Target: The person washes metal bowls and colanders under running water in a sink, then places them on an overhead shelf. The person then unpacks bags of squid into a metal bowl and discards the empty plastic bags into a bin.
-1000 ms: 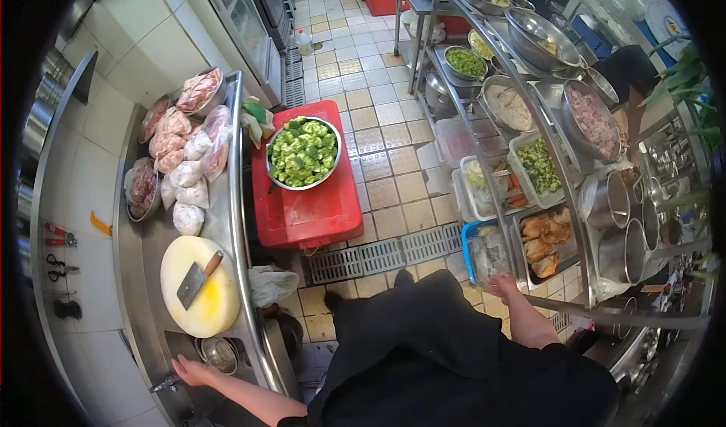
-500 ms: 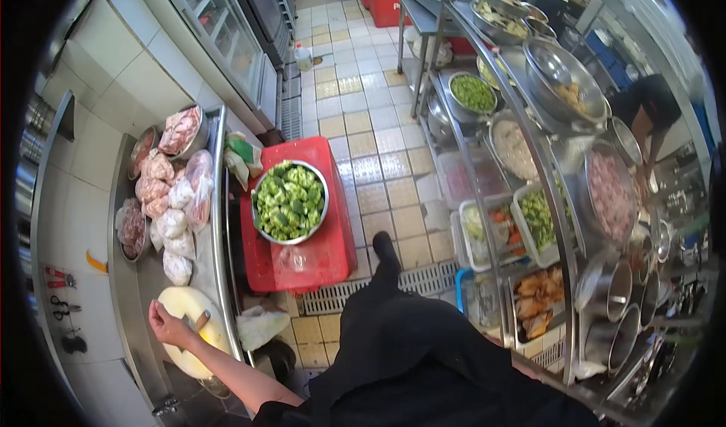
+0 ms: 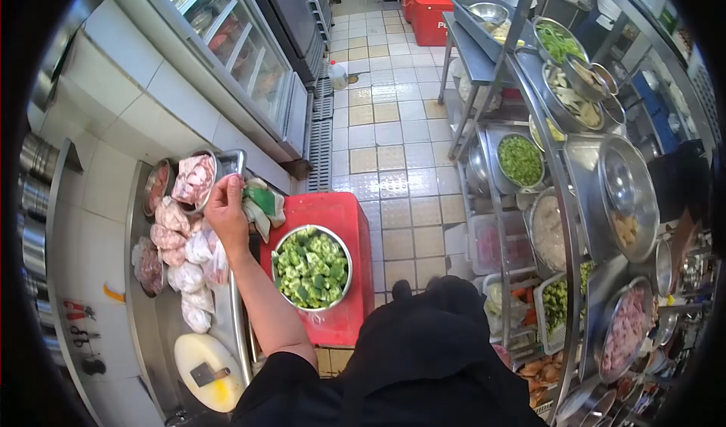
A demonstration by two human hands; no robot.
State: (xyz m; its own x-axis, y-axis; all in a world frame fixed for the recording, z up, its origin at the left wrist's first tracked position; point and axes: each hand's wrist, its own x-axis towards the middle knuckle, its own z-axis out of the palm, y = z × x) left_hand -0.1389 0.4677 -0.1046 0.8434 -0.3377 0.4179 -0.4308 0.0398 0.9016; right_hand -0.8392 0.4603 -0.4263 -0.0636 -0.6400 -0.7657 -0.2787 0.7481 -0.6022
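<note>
My left hand (image 3: 226, 202) is raised over the front edge of the steel counter, its fingers curled in, with nothing visible in them. Close to it are a green and white cloth (image 3: 262, 202) and a bowl of raw meat (image 3: 194, 180). Nearer to me, a steel bowl of chopped broccoli (image 3: 311, 267) stands on a red lidded box (image 3: 333, 208). A cleaver (image 3: 208, 374) lies on the round cutting board (image 3: 187, 351), away from my hand. My right hand is out of view.
Bagged meat (image 3: 186, 277) lines the steel counter at left. A glass-door fridge (image 3: 249, 64) stands ahead on that side. On the right, a metal rack (image 3: 563, 200) holds several bowls and trays of food. The tiled aisle (image 3: 389, 155) has a plastic jug (image 3: 337, 75) at its left edge.
My left hand has moved forward from above the cutting board to the counter edge by the cloth. The view has shifted, and both my feet now show close together.
</note>
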